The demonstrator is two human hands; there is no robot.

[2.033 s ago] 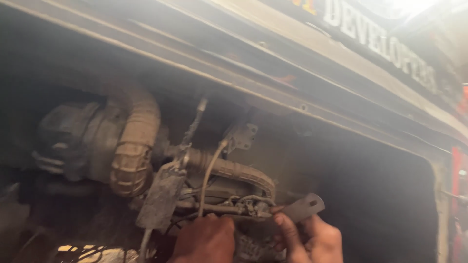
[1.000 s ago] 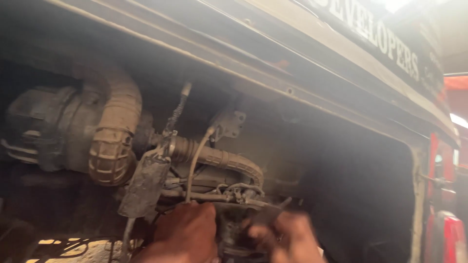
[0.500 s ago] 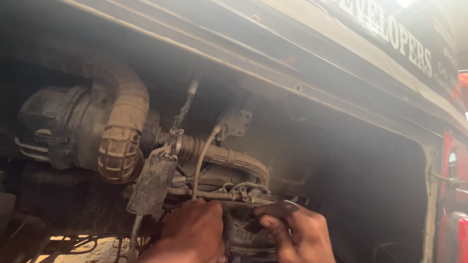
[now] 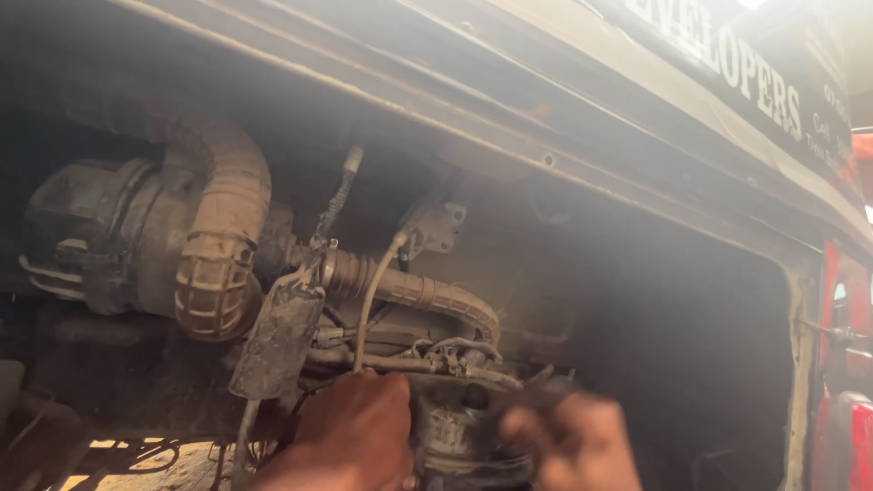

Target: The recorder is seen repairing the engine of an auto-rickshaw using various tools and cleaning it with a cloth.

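Under the open back of a dusty vehicle, low at about 6 o'clock, two bare hands work at a small round metal engine part [image 4: 468,432]. It sits right between them, near the bottom edge of the view.

On the near side, the left hand [image 4: 355,427] is curled and presses against the left side of that part, with its fingers tucked in toward it. It looks closed around the part, but the fingertips are hidden. At about 5 o'clock, the right hand [image 4: 568,441] is blurred. It is just beside the right side of the part, and I cannot tell if it is wide, narrow or holding something.

Just above the hands runs a bunch of thin wires [image 4: 446,355]. A ribbed hose [image 4: 409,291] goes from the middle down toward them. At 9 o'clock a fat, bent air pipe [image 4: 223,227] hangs down in front of a big dark round housing [image 4: 86,236]. A flat grey flap [image 4: 277,341] hangs between the pipe and the hands. A small bracket [image 4: 435,225] sits near the middle.

Everything is brown and grey with dirt. Across the top, from 10 o'clock to 3 o'clock, runs the pale edge of the vehicle body [image 4: 546,164]. At 3 o'clock is a red tail lamp area [image 4: 841,364]. Sunlit ground [image 4: 155,464] shows at 7 o'clock.
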